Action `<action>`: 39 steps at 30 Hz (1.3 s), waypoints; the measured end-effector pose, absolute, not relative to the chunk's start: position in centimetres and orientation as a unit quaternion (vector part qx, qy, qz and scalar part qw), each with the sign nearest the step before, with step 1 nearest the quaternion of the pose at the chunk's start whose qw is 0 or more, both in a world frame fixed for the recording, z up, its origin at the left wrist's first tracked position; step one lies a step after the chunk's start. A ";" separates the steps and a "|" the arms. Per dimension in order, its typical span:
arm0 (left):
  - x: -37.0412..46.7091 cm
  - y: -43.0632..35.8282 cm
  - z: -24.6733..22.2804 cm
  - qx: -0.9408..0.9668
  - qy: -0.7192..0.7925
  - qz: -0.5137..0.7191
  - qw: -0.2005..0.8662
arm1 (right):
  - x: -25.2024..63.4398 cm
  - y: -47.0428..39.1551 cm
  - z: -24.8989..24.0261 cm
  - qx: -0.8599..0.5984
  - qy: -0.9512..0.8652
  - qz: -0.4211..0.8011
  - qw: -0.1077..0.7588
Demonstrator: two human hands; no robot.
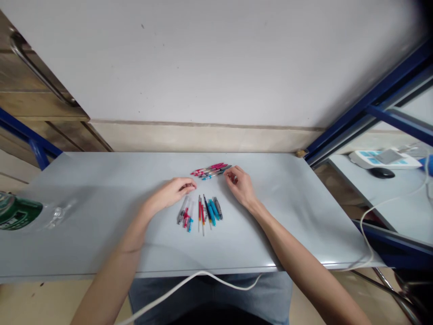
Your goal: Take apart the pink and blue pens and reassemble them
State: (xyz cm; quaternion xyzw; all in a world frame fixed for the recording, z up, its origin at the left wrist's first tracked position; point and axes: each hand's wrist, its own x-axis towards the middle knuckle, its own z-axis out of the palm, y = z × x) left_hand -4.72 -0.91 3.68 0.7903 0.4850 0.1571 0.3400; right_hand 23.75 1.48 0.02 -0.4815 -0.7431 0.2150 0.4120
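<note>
My right hand (239,181) is at the right end of a pile of pens, its thumb and forefinger pinched at a dark pen (221,170). Pink pens (211,168) and a blue pen (209,176) lie in the same pile. My left hand (174,189) hovers low over the table with loosely curled fingers and nothing visible in it. Below it lie clear pen barrels (184,210) with coloured grips. Beside them are thin refills (203,212) with red or dark ink, then blue barrel parts (213,210) and a grey barrel part (218,208).
The grey table (108,216) meets a white wall. A green-labelled bottle (20,211) lies at the left. A white cable (189,282) crosses the front edge. At the right, a mouse (381,173) and a white device (385,159) sit on another desk beyond a blue frame (358,104).
</note>
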 end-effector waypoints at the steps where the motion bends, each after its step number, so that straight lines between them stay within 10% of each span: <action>1: -4.9 -0.8 3.6 0.785 0.492 0.156 0.343 | 23.8 1.6 -0.1 -0.482 -0.745 0.213 0.409; 15: -5.3 -1.2 3.9 0.708 0.511 0.094 0.478 | 22.8 3.7 -0.5 -0.462 -0.799 0.110 0.369; 23: -4.6 -1.1 4.1 0.789 0.578 0.167 0.126 | 23.4 5.1 -1.4 -0.427 -0.852 0.083 0.290; 39: -1.6 -0.3 2.8 0.858 0.444 0.257 -0.012 | 20.9 0.9 2.5 -0.414 -0.859 -0.014 0.302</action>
